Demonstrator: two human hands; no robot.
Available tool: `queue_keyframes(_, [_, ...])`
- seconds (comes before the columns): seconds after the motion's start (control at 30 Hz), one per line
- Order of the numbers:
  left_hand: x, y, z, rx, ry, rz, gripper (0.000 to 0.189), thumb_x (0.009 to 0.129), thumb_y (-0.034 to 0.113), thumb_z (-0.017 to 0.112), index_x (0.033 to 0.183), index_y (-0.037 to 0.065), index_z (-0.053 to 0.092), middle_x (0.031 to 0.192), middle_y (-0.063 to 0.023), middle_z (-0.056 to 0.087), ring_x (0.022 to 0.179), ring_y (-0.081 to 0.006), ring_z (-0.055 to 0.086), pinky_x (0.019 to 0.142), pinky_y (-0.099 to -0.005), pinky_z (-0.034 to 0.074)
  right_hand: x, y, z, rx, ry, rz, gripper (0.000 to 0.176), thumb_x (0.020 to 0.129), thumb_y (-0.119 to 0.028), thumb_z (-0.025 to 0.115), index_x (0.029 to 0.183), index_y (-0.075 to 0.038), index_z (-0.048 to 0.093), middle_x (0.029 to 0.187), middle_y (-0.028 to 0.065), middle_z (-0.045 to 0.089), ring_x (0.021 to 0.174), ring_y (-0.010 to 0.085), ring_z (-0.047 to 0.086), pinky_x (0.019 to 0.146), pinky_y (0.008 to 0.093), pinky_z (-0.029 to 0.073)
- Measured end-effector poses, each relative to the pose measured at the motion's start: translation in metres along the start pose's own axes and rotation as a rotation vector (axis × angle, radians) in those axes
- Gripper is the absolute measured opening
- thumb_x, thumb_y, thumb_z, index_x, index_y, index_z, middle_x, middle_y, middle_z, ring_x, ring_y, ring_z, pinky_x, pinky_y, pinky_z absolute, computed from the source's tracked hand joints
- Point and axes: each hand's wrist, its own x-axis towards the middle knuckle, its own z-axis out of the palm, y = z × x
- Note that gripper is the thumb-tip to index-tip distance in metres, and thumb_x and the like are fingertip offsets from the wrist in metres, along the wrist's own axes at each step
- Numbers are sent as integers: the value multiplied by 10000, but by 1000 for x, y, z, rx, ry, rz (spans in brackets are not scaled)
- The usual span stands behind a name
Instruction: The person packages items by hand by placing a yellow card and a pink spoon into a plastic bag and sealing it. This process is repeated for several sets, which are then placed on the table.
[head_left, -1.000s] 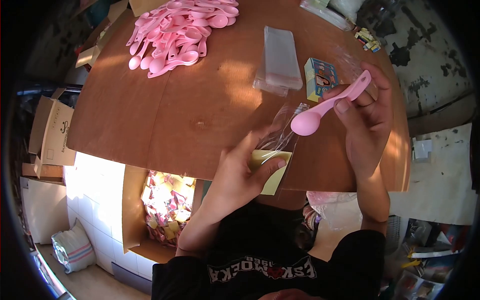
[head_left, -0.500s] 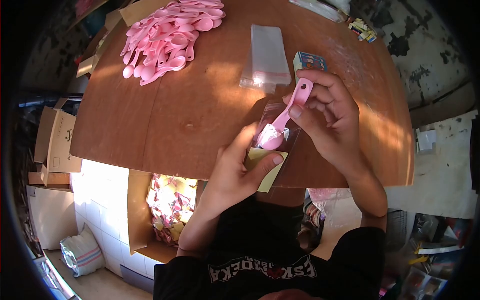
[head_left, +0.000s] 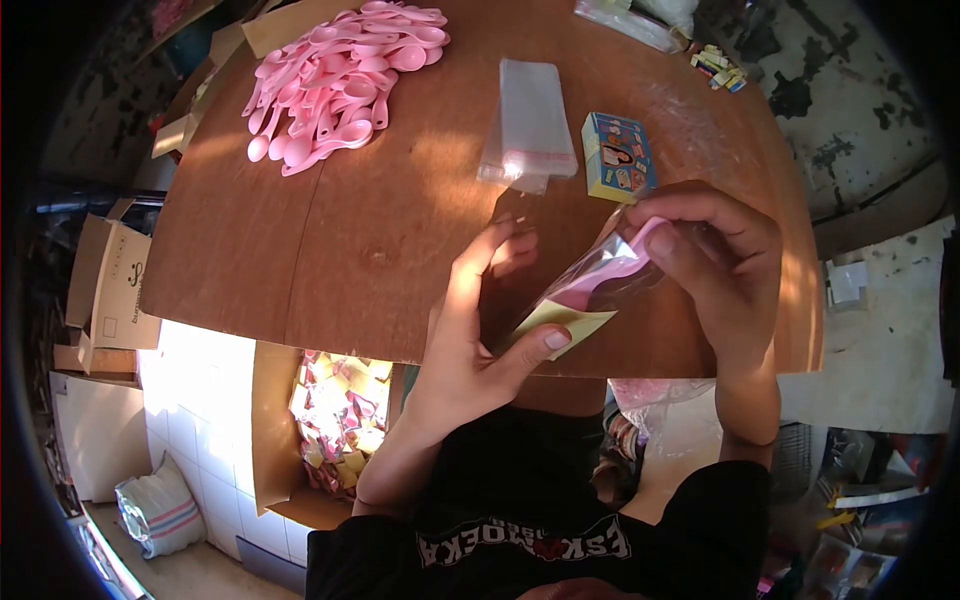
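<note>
My right hand [head_left: 725, 260] pinches the handle end of a pink measuring spoon [head_left: 640, 255] together with the top of a clear plastic bag [head_left: 592, 262]. The spoon lies slanted inside the bag, its bowl end down toward a pale yellow card [head_left: 572, 322] at the bag's lower end. My left hand [head_left: 450, 350] is open at that lower end, its fingers spread away to the left. Its thumb overlaps the card's edge. A small blue and yellow box [head_left: 618, 155] stands just beyond my right hand.
A heap of pink spoons [head_left: 345, 80] lies at the table's far left. A stack of clear bags [head_left: 530, 115] rests on the wooden table [head_left: 380, 240]. Below the table's front edge, an open carton [head_left: 275, 430] holds many packed pieces. Small yellowish pieces [head_left: 718, 68] lie at the far right.
The spoon has gone down into the bag, and my right hand has moved right and down, now gripping the bag's top too. My left fingers have opened away from the bag.
</note>
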Motion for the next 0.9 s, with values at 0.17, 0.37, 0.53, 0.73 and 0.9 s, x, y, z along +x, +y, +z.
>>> queue_keyframes(0.17, [5, 4, -7, 135, 58, 14, 708, 804, 98, 765, 1386, -36, 385, 1297, -192, 525, 1163, -266, 545, 1001, -386, 415, 25, -24, -21, -743, 134, -533, 210, 868, 13, 651, 1074, 53, 660, 971, 138, 690, 895, 174, 672, 799, 273, 526])
queue_keyframes(0.37, [23, 27, 1, 243, -7, 110, 626, 811, 99, 752, 1341, -25, 441, 1246, -191, 540, 1156, -288, 545, 969, -374, 428, 19, -34, -7, -500, 7, -322, 193, 904, 15, 578, 1071, 89, 641, 1053, 172, 658, 923, 191, 652, 847, 299, 523])
queue_keyframes(0.53, [35, 52, 7, 213, -25, 191, 517, 852, 87, 714, 1302, -35, 488, 1184, -177, 587, 1054, -236, 605, 889, -329, 478, 5, -38, 14, -157, -66, -90, 174, 878, 23, 633, 1042, 69, 669, 964, 148, 690, 873, 143, 663, 767, 250, 521])
queue_keyframes(0.73, [25, 59, 8, -82, -35, -251, 209, 959, 69, 584, 1130, -43, 627, 872, -74, 716, 760, -66, 629, 679, -218, 507, -2, -22, 22, -206, -82, -24, 166, 878, -1, 644, 1035, 44, 674, 921, 121, 684, 842, 141, 664, 750, 262, 525])
queue_keyframes(0.9, [23, 56, 6, 103, -109, -206, 192, 946, 26, 576, 1096, -80, 634, 827, -86, 700, 697, -91, 662, 598, -216, 512, 4, -16, 23, -602, -109, -237, 203, 772, 47, 691, 969, -2, 708, 919, 95, 656, 791, 185, 640, 685, 281, 501])
